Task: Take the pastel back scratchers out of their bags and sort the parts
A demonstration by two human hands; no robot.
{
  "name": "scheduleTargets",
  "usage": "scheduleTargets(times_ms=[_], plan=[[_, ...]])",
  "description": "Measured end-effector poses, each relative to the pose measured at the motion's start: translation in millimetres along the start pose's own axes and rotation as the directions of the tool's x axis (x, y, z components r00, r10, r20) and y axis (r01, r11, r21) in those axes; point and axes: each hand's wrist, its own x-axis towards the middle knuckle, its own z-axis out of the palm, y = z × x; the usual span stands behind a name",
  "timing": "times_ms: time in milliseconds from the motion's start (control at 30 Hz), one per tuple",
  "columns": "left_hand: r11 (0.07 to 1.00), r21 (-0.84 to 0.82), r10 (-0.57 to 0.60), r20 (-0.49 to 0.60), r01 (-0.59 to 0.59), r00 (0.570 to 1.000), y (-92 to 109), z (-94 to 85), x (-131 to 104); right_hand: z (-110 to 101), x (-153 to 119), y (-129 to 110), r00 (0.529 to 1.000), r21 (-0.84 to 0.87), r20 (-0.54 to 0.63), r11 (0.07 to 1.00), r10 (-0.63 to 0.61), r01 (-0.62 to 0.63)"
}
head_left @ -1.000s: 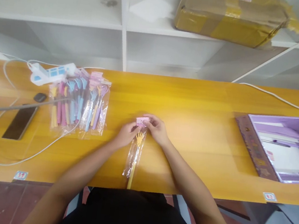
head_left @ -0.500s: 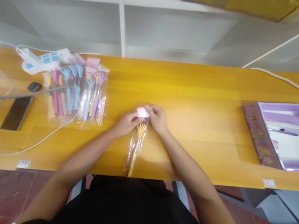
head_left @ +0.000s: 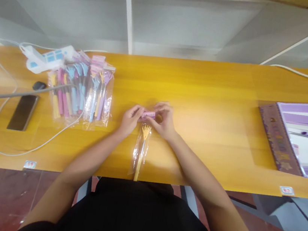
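Observation:
A yellow back scratcher [head_left: 142, 148] with a hand-shaped head lies in a clear plastic bag [head_left: 135, 154] in front of me, its handle toward the table's near edge. At the bag's top is a pink card header [head_left: 148, 115], pinched at both ends. My left hand [head_left: 130, 119] grips its left end between thumb and fingers. On the right end, my right hand [head_left: 165, 120] has its thumb below and its fingers curled above. Whether the card is folded over the bag's opening is too blurred to tell.
Several bagged back scratchers [head_left: 80, 90] lie to the left, by a white power strip [head_left: 52, 58]. Near them are a phone [head_left: 23, 112], a small black object [head_left: 39, 85] and a looping white cable [head_left: 38, 148]. A purple box [head_left: 276, 137] holding papers and pens stands at the right.
The card header has turned from a pale face to a darker pink printed one. My right hand's fingers have lifted and curled, its thumb now under the card. The camera view has shifted slightly.

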Motion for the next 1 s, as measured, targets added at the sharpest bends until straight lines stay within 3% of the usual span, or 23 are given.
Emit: scheduleTargets(times_ms=[133, 333, 467, 567, 733, 900, 1000], plan=[[1.000, 0.027, 0.013, 0.060, -0.014, 0.998, 1, -0.8, -1, -8, 4, -6, 0.996, -0.151, 0.027, 0.984, -0.090, 0.093], [0.982, 0.166, 0.070, 0.124, -0.090, 0.990, -3, -2.9, 0, -12, 5, 0, 0.998, -0.003, -0.054, 0.999, -0.036, 0.036], [0.968, 0.207, 0.105, 0.175, -0.141, 0.979, -6, -2.3, 0, -19, 9, -3, 0.993, -0.165, 0.069, 0.981, -0.095, 0.105], [0.963, 0.223, 0.113, 0.181, -0.153, 0.977, -5, -1.5, -1, -23, 11, -6, 0.987, -0.158, 0.133, 0.982, -0.086, 0.107], [0.954, 0.255, 0.114, 0.166, -0.154, 0.979, -4, -1.4, -1, -25, 12, -1, 0.997, -0.152, 0.074, 0.988, -0.001, 0.013], [0.942, 0.288, 0.122, 0.180, -0.170, 0.976, -6, -1.7, -2, -30, 14, 6, 0.988, -0.094, 0.134, 0.994, 0.072, -0.060], [0.942, 0.289, 0.118, 0.182, -0.168, 0.976, -4, -1.3, -1, -30, 16, 7, 0.990, -0.073, 0.070, 0.990, 0.123, -0.118]])
